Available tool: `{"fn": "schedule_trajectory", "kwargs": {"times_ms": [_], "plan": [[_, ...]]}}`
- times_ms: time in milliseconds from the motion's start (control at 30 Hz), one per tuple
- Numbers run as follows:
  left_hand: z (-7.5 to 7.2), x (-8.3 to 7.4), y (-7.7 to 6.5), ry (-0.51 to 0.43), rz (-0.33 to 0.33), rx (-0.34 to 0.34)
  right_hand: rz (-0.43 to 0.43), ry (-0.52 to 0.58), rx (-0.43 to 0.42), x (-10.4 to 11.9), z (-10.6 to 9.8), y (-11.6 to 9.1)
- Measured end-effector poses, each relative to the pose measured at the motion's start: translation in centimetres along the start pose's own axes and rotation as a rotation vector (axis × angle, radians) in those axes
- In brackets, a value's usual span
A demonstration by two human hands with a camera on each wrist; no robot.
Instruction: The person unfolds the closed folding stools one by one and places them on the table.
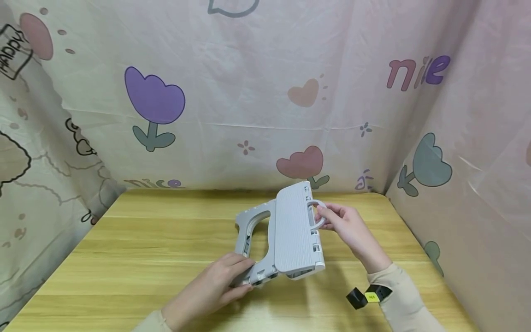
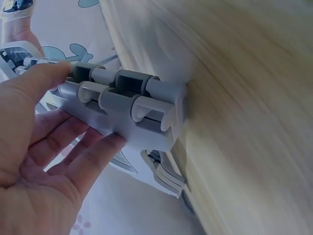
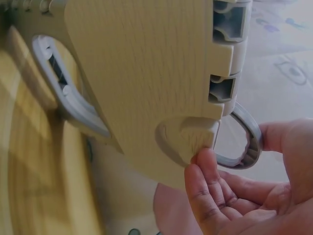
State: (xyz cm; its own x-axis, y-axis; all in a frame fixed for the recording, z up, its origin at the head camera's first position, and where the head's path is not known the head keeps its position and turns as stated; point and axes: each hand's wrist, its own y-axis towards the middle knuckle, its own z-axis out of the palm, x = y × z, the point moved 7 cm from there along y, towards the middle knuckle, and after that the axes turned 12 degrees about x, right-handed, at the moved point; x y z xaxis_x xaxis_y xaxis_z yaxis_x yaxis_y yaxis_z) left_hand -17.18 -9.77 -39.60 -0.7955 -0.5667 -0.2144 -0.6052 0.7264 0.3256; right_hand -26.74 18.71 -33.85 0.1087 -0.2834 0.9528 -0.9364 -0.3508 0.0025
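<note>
A partly folded gray step stool sits near the middle of the wood-grain table, tilted, its seat panel facing up and toward the camera. The left hand grips the stool's hinged leg edge — thumb on one side, fingers on the other. The right hand holds the loop handle at the seat's far edge, fingertips touching the panel beside its cut-out — a black wrist device with a yellow label sits over that sleeve
</note>
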Motion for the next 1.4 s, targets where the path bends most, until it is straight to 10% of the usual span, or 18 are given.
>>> {"fn": "schedule_trajectory", "kwargs": {"times_ms": [467, 1400], "plan": [[0.2, 0.1, 1.1, -0.226, 0.081, -0.073, -0.073, -0.031, -0.038, 3.2, 0.1, -0.7], [3.1, 1.0, 3.3, -0.723, -0.037, -0.012, -0.241, -0.018, 0.049, 6.2, 2.8, 0.3]]}}
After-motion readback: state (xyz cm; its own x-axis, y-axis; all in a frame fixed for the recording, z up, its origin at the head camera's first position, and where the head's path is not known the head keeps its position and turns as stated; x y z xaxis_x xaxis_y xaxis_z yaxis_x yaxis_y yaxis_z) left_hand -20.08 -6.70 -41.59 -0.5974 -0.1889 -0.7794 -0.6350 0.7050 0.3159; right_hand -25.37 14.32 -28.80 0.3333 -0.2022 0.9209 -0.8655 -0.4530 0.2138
